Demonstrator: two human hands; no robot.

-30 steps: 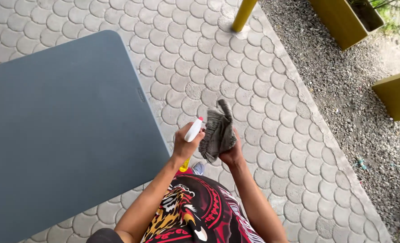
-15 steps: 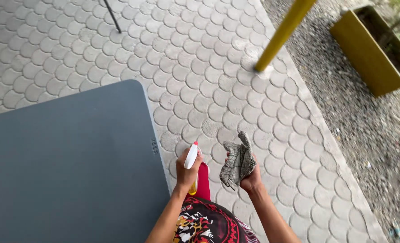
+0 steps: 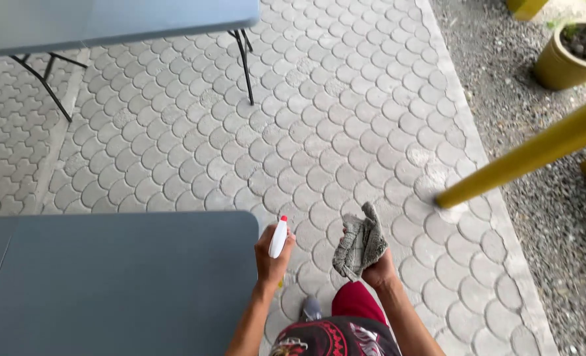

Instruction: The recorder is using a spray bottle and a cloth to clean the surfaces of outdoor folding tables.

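Both my hands are closed on things: my left hand (image 3: 271,260) grips a white spray bottle (image 3: 278,237) just beside the grey folding table (image 3: 115,283), my right hand (image 3: 378,269) clamps a grey cloth (image 3: 359,242) above the paving stones (image 3: 345,132).

A smooth white plastic spray bottle (image 3: 278,238), a rough grey woven cloth (image 3: 360,242), a matt grey plastic tabletop (image 3: 115,283) and rough grey concrete paving (image 3: 345,118) are seen.

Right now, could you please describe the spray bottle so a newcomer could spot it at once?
Start at the near grey table and go to its right corner. Just past it, the left hand holds the spray bottle: small, white, red-tipped, unlike the crumpled grey cloth beside it.
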